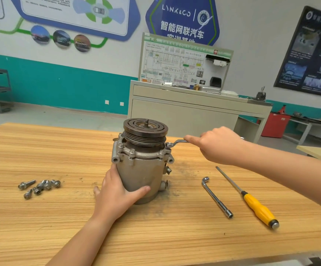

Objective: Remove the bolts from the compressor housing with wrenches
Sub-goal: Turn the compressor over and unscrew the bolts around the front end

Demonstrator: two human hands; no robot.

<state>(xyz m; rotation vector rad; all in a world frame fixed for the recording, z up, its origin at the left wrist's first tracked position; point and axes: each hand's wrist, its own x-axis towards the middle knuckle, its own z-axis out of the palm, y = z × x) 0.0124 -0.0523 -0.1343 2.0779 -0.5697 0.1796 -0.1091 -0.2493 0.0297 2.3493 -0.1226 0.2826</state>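
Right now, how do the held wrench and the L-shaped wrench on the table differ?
The ring wrench sits on a housing bolt, gripped by the right hand; the L-shaped socket wrench lies loose on the table. The ring wrench is mostly hidden by that hand; the L-shaped one shows whole. Both are silver.

Dull grey compressor (142, 169) in the left hand (117, 192), dark brown pulley (145, 129) on top. Silver wrench (177, 141) in the right hand (219, 144); yellow-handled screwdriver (257, 208) near that hand. Bench (40, 150): streaked light wood grain.
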